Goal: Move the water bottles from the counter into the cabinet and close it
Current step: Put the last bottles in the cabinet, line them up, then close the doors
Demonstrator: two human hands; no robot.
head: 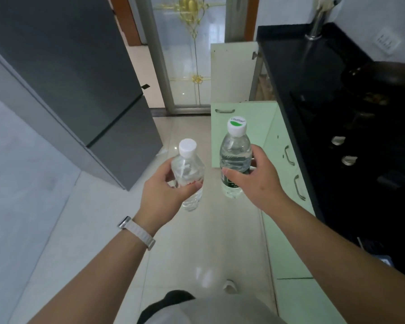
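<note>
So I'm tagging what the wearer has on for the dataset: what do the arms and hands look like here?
Both forearms are bare, with no sleeves or gloves in view. The left hand has a watch at its wrist, with a silver-looking case and a pale ribbed band. The right hand wears nothing visible: no ring, band or glove.

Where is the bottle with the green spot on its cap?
The bottle with the green-marked cap is held upright in the right hand, above the floor, in front of an open green cabinet door, right of the plain-capped bottle in the left hand.
</note>
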